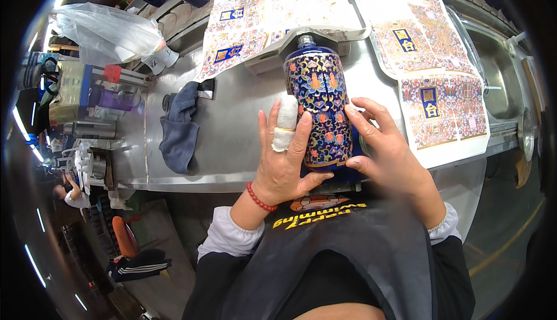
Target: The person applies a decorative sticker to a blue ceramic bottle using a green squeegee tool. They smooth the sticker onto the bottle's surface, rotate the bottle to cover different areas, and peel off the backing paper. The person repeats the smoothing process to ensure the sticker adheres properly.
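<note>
The visible face of the bottle (328, 108) is already covered with a dark blue floral pattern, down to a gold line near the base; whether the far side is covered cannot be told. Plenty of printed pattern is left on the left sheet (246, 24) and the right sheets (444, 108), so the work as a whole seems unfinished. The bottle is held at the near edge of the metal table (232, 134), between the hands, its neck pointed away. The left hand (275, 157) is spread wide, its fingers laid along the left side, one of them wrapped in a bandage (286, 114). The right hand (383, 152) is also opened, with fingertips and thumb set against the right side.
</note>
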A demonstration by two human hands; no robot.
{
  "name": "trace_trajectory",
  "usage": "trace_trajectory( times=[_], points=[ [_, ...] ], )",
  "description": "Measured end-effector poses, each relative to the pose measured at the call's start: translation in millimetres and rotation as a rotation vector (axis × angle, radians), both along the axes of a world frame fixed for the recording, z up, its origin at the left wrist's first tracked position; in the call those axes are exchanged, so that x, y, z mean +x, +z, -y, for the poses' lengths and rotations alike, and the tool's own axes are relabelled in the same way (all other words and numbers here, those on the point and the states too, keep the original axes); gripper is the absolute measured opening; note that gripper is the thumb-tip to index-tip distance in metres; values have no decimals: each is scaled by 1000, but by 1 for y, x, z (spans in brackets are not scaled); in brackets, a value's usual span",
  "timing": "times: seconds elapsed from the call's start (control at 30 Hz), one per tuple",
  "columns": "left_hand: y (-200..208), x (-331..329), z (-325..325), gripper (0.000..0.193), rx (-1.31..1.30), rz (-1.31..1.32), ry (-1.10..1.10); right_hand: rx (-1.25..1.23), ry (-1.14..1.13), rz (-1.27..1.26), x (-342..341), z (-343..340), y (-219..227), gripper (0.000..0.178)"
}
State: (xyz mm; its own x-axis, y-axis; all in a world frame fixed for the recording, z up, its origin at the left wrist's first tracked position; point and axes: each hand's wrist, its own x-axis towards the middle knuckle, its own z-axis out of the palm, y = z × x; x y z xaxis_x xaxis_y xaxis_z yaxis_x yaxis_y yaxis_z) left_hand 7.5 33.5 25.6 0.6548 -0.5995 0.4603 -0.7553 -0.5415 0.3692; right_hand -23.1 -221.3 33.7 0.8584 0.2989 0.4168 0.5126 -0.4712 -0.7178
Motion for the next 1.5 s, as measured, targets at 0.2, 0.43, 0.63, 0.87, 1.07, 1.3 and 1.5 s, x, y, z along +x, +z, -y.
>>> trace_trajectory(
  times=[0.2, 0.43, 0.63, 0.87, 1.07, 1.3, 1.5],
  points=[
    [11, -3, 0, 83, 96, 98, -21, -3, 3, 16, -1, -1, -3, 76],
    [8, -9, -3, 70, 165, 206, -71, 22, 23, 41, -2, -2, -7, 72],
    [11, -17, -3, 52, 150, 171, -108, 31, 26, 26, -4, -1, -7, 71],
    [7, -19, -3, 67, 25, 104, -41, -3, 2, 3, -9, -2, 0, 70],
    [3, -17, -6, 68, 58, 156, -82, -18, 16, -20, -6, -6, 5, 71],
    [3, -17, -6, 66, 54, 167, -85, 24, 9, -2, -4, -6, 5, 72],
    [3, -16, -7, 65, 55, 161, -89, 37, -1, -28, 1, -6, 7, 72]
  ],
)
